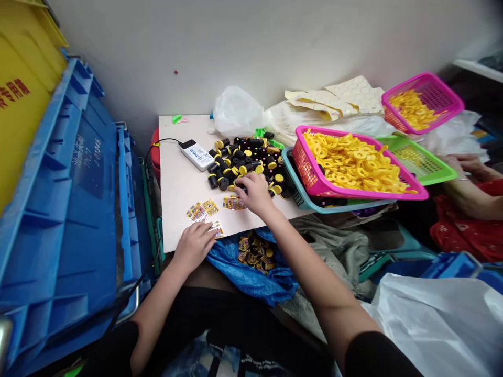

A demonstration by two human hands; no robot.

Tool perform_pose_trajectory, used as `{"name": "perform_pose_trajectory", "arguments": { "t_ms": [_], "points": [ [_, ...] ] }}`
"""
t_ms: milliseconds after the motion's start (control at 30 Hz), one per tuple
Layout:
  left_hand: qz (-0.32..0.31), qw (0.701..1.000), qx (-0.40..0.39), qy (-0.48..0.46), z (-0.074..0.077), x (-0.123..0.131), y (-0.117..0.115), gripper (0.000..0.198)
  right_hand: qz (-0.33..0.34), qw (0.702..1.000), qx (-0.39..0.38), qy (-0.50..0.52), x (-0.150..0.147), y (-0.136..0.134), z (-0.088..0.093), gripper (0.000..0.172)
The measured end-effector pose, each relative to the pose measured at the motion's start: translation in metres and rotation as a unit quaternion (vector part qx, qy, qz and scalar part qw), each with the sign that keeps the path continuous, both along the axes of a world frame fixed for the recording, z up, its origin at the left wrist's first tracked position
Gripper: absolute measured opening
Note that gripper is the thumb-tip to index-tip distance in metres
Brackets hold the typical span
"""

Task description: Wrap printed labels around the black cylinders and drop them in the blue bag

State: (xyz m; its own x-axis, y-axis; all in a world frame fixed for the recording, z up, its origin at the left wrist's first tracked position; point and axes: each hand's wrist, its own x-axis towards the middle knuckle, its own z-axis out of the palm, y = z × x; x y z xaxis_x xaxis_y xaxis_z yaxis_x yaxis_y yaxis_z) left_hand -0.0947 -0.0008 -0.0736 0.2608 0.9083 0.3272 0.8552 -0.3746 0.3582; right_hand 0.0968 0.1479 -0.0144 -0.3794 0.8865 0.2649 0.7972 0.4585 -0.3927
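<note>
My left hand [194,243] lies at the table's near edge, fingers stretched out over small yellow-and-purple printed cards [217,229]. More of these cards [201,209] are spread just beyond its fingertips. My right hand [254,192] reaches into the near side of a heap of black cylinders with yellow caps [230,165]. Its thumb and forefinger close around one black cylinder [242,187], partly hidden by the fingers. Another little group of printed cards [232,203] sits under that hand.
A white device with a cable [196,155] lies left of the heap. Pink baskets [301,157] [424,78] hold yellow ring-shaped pieces. A blue bag [236,267] below the table edge contains carded pieces. Blue crates [82,173] stand left. Another person's arm [471,193] is at right, near a green basket [428,175].
</note>
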Motion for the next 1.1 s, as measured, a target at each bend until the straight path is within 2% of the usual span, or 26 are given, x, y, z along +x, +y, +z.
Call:
{"name": "perform_pose_trajectory", "arguments": {
  "t_ms": [67, 133, 200, 267, 333, 433, 467, 500, 567, 700, 767, 833, 900, 967, 1033, 1100],
  "points": [
    [-0.007, 0.999, 0.024, -0.039, -0.003, -0.001, -0.002, 0.02, -0.029, 0.997, 0.049, -0.058, -0.031, 0.01, -0.006, 0.03],
    [0.02, 0.994, 0.038, -0.098, -0.003, 0.002, -0.003, 0.018, -0.036, 0.992, 0.073, -0.1, -0.05, 0.013, -0.013, 0.03],
    [0.078, 0.98, 0.041, -0.177, 0.0, 0.005, -0.002, 0.014, -0.022, 0.989, 0.083, -0.121, -0.059, 0.012, -0.02, 0.03],
    [0.152, 0.944, 0.026, -0.291, 0.003, 0.007, 0.001, 0.007, 0.005, 0.987, 0.09, -0.135, -0.063, 0.007, -0.026, 0.031],
    [0.213, 0.87, -0.017, -0.445, 0.006, 0.007, 0.006, 0.007, 0.035, 0.984, 0.09, -0.152, -0.064, 0.002, -0.032, 0.033],
    [0.247, 0.715, -0.106, -0.646, 0.014, 0.005, 0.016, 0.029, 0.054, 0.98, 0.078, -0.172, -0.066, -0.002, -0.04, 0.043],
    [0.248, 0.678, -0.126, -0.681, 0.017, 0.003, 0.018, 0.037, 0.054, 0.98, 0.074, -0.175, -0.066, -0.001, -0.041, 0.046],
    [0.247, 0.657, -0.141, -0.698, 0.021, 0.002, 0.02, 0.044, 0.057, 0.98, 0.069, -0.179, -0.065, 0.001, -0.042, 0.046],
    [0.244, 0.656, -0.157, -0.697, 0.029, 0.002, 0.021, 0.054, 0.077, 0.978, 0.058, -0.184, -0.064, 0.007, -0.042, 0.044],
    [0.233, 0.702, -0.156, -0.655, 0.04, 0.009, 0.02, 0.059, 0.135, 0.979, 0.05, -0.142, -0.056, 0.02, -0.032, 0.033],
    [0.224, 0.716, -0.144, -0.645, 0.042, 0.013, 0.019, 0.049, 0.14, 0.989, 0.034, -0.043, -0.048, 0.017, -0.026, 0.03],
    [0.219, 0.724, -0.134, -0.64, 0.043, 0.017, 0.018, 0.039, 0.134, 0.985, -0.02, 0.108, -0.038, 0.005, -0.019, 0.04],
    [0.222, 0.727, -0.127, -0.637, 0.043, 0.019, 0.018, 0.036, 0.141, 0.95, -0.106, 0.256, -0.023, -0.013, -0.011, 0.048],
    [0.228, 0.728, -0.123, -0.635, 0.042, 0.021, 0.017, 0.035, 0.159, 0.906, -0.178, 0.351, -0.006, -0.032, -0.002, 0.046],
    [0.229, 0.731, -0.122, -0.632, 0.041, 0.024, 0.015, 0.034, 0.179, 0.881, -0.205, 0.387, 0.011, -0.049, 0.005, 0.039],
    [0.218, 0.736, -0.127, -0.629, 0.042, 0.029, 0.013, 0.035, 0.192, 0.879, -0.204, 0.386, 0.024, -0.061, 0.011, 0.037]
  ]
}}
